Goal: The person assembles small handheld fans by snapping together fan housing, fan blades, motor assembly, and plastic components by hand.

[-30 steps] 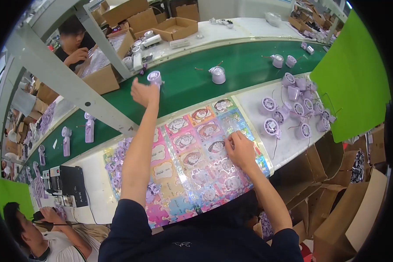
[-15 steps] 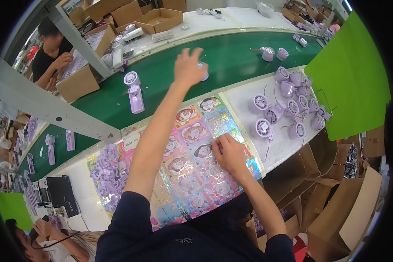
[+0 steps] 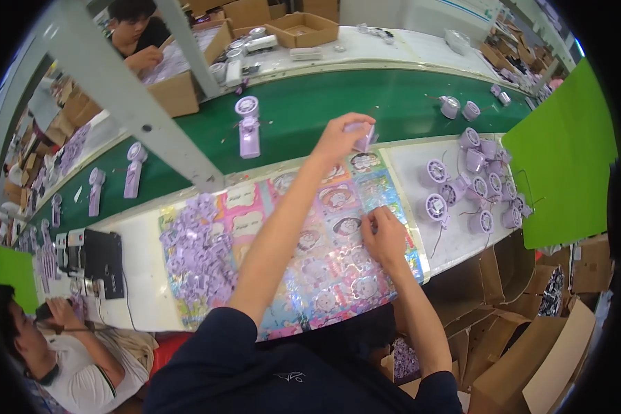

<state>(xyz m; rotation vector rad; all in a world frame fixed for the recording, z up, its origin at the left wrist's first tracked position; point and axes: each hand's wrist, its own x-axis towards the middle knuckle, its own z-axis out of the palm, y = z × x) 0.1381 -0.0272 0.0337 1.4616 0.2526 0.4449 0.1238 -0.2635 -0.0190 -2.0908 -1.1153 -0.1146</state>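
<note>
My left hand (image 3: 339, 141) is closed around a light-purple fan head (image 3: 363, 136) at the near edge of the green conveyor belt (image 3: 303, 103); the fingers hide much of it. My right hand (image 3: 385, 236) rests above a colourful cartoon-printed sheet (image 3: 321, 262), its fingers curled together; whether something is in them is hidden. Left on the sheet lies a heap of small purple plastic parts (image 3: 200, 252). To the right, several purple fan heads (image 3: 436, 207) with thin wires stand on the white tabletop (image 3: 407, 165).
Purple handheld fans (image 3: 249, 134) lie spaced along the belt. A grey metal post (image 3: 131, 110) slants across the left. At the right are a green panel (image 3: 559, 159) and cardboard boxes (image 3: 517, 345) below the table. Two people sit at the left, one across the belt.
My left hand has drawn back from over the belt to its near edge with the fan head. The view has turned; my right hand stays over the sheet.
</note>
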